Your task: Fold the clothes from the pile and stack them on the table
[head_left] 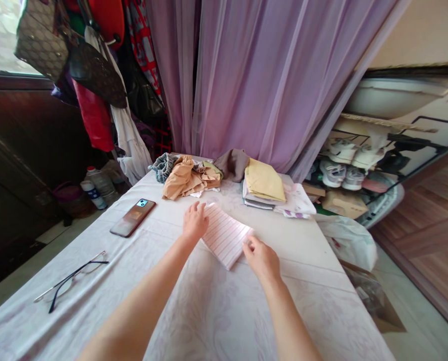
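Note:
A folded pale pink striped cloth (227,235) lies turned at an angle on the covered table, between my two hands. My left hand (195,220) is at its left edge, palm down, with the fingers stretched out and slightly apart. At the cloth's right corner, my right hand (261,256) has its fingers curled together, pinching the edge. Behind the cloth, to the right, is a stack of folded fabric topped by a yellow piece (265,180). A loose heap of tan clothing (184,175) sits at the back left.
On the left of the white patterned tablecloth (141,286) are a phone (132,218) and eyeglasses (71,276). A grey-brown cloth (231,164) lies by the purple curtain (246,75). Bags (96,70) hang left; shoes (342,173) fill a right-hand shelf.

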A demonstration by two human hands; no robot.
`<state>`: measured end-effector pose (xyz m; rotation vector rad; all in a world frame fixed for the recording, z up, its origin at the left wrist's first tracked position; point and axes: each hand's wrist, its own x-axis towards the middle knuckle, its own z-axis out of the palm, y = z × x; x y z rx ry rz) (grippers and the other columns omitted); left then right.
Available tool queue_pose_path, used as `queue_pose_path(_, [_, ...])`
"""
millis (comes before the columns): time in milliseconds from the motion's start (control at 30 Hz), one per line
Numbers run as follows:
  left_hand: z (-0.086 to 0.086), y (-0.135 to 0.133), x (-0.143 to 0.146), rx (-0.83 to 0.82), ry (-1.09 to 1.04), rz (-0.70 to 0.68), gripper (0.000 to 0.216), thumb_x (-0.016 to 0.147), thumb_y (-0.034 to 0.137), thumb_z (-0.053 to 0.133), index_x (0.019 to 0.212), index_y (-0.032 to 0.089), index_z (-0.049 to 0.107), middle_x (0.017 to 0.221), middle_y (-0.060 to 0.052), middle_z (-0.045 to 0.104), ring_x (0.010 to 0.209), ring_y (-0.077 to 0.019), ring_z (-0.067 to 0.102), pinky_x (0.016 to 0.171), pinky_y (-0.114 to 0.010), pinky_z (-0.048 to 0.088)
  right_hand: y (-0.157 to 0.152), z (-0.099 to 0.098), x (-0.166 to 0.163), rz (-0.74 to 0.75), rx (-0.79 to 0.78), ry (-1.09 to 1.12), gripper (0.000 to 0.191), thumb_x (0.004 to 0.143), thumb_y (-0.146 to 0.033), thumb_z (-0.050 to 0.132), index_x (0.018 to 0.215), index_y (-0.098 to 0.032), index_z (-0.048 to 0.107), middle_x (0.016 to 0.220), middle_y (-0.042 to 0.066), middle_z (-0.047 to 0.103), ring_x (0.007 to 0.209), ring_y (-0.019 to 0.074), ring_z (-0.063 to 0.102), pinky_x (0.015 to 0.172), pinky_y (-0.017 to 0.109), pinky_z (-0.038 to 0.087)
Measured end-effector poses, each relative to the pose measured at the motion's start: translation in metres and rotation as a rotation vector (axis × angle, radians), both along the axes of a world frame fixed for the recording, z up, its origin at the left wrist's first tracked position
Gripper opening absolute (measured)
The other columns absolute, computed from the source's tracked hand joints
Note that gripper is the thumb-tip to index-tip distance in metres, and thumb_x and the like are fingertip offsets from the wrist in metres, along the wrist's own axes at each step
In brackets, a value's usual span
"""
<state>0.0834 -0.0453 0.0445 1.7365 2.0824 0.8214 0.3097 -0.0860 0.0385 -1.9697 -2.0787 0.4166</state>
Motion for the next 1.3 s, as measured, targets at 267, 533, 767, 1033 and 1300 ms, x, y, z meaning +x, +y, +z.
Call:
queue_pose_path(267, [-0.028, -0.013, 0.023, 0.084, 0.496, -0.264, 0.057, 0.092, 0.047, 0.048, 0.141, 0.017, 0.049, 0.154, -0.011, 0.041, 0.143, -0.0316, 0.032, 0.117, -0.052, 0.025, 0.027, -0.024, -0.019, 0.383, 0.177, -0.168, 0.054, 0.093, -0.041, 0.05, 0.144, -0.025, 0.046, 0.155, 0.012, 0.038, 0.142, 0.0308, 0.031, 0.115, 0.053, 0.019])
queue_pose_path(533, [-0.045, -0.008, 0.018, 0.099, 0.489, -0.23, 0.059, 0.094, 0.053, 0.043, 0.142, 0.018, 0.049, 0.154, -0.011, 0.04, 0.142, -0.0331, 0.033, 0.115, -0.055, 0.027, 0.031, -0.039, -0.018, 0.353, 0.145, -0.183, 0.058, 0.095, -0.048, 0.042, 0.149, -0.026, 0.039, 0.156, 0.011, 0.035, 0.141, 0.0278, 0.033, 0.114, 0.051, 0.02])
queue_pose_path(767, [-0.055, -0.015, 0.01, 0.238, 0.412, -0.177, 0.047, 0.095, 0.037, 0.044, 0.137, 0.019, 0.054, 0.15, -0.011, 0.046, 0.142, -0.0303, 0.036, 0.116, -0.052, 0.026, 0.031, -0.035, -0.014, 0.291, 0.171, -0.109, 0.048, 0.095, -0.039, 0.044, 0.141, -0.025, 0.049, 0.149, 0.01, 0.047, 0.135, 0.0251, 0.042, 0.113, 0.048, 0.026])
queue_pose_path(1033, [-0.035, -0.016, -0.023, 0.0, 0.263, 0.14, 0.046, 0.095, 0.039, 0.039, 0.134, 0.018, 0.055, 0.131, -0.016, 0.063, 0.123, -0.029, 0.055, 0.104, -0.046, 0.04, 0.052, -0.018, 0.009, 0.092, 0.063, -0.078, 0.044, 0.09, -0.033, 0.048, 0.129, -0.016, 0.06, 0.124, 0.013, 0.066, 0.114, 0.0239, 0.06, 0.096, 0.033, 0.043])
queue_pose_path(1300, [0.007, 0.008, -0.043, -0.396, 0.26, -0.037, 0.038, 0.077, 0.052, 0.059, 0.099, 0.023, 0.069, 0.112, -0.013, 0.071, 0.107, -0.0347, 0.063, 0.089, -0.044, 0.044, 0.065, -0.012, 0.01, 0.015, -0.163, 0.007, 0.045, 0.08, -0.048, 0.058, 0.114, -0.02, 0.068, 0.11, 0.011, 0.072, 0.101, 0.0244, 0.067, 0.08, 0.03, 0.047])
